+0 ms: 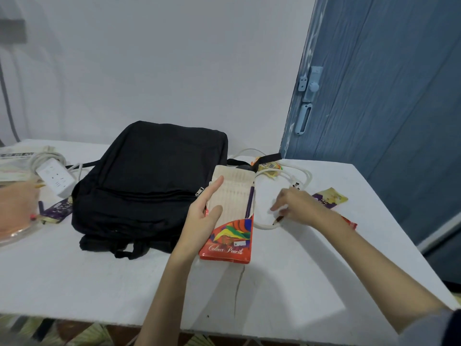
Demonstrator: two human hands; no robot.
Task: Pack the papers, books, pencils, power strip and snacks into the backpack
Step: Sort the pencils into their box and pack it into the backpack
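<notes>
A black backpack [149, 181] lies flat on the white table [299, 283], its zippers closed. My left hand [203, 218] holds a red "Colour Pencils" box [230, 236] with its cream tray slid out and one purple pencil [250, 201] in it. To the right, my right hand [296, 208] pinches a loose pencil [277, 220] on the table beside a white cable loop [282, 176]. A white power strip [56, 179] lies left of the backpack. Snack packets lie at the right [330, 197], behind the box [268, 167] and at the left [56, 209].
Papers and books [15, 161] are stacked at the table's far left. A blurred orange object on a clear dish [15, 221] sits at the left edge. A blue door [386, 96] stands at the right behind the table. A red packet [349, 223] peeks from under my right forearm.
</notes>
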